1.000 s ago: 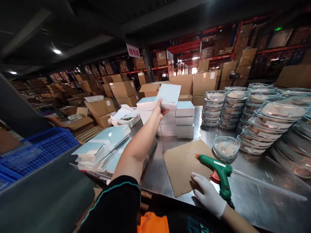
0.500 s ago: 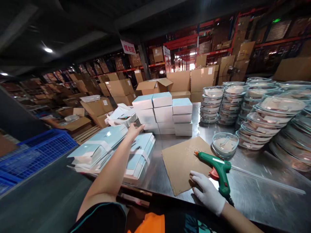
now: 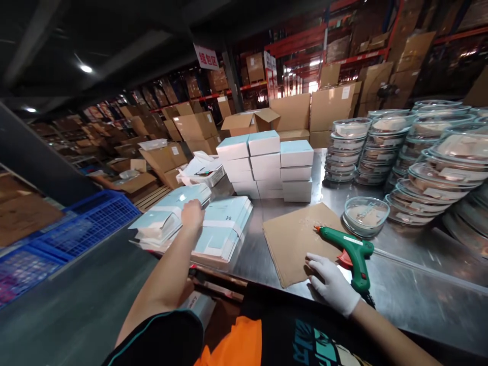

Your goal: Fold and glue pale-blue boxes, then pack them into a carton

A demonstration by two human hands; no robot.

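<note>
The left hand [image 3: 192,214] lies open on the flat box stack [image 3: 213,231] at the counter's [image 3: 400,300] near left; the gloved right hand [image 3: 332,283] rests flat, open, on cardboard [image 3: 295,239] beside the glue gun [image 3: 353,254].

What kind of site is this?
Most likely a warehouse packing station: red steel pallet racks loaded with brown cardboard cartons, and a steel worktable with stacked white-and-blue boxes and lidded clear round containers.

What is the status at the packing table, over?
Left hand flat on the pale blue flat-packed boxes. Gloved right hand rests on the cardboard sheet, beside the green glue gun. Nothing between the hands.
</note>
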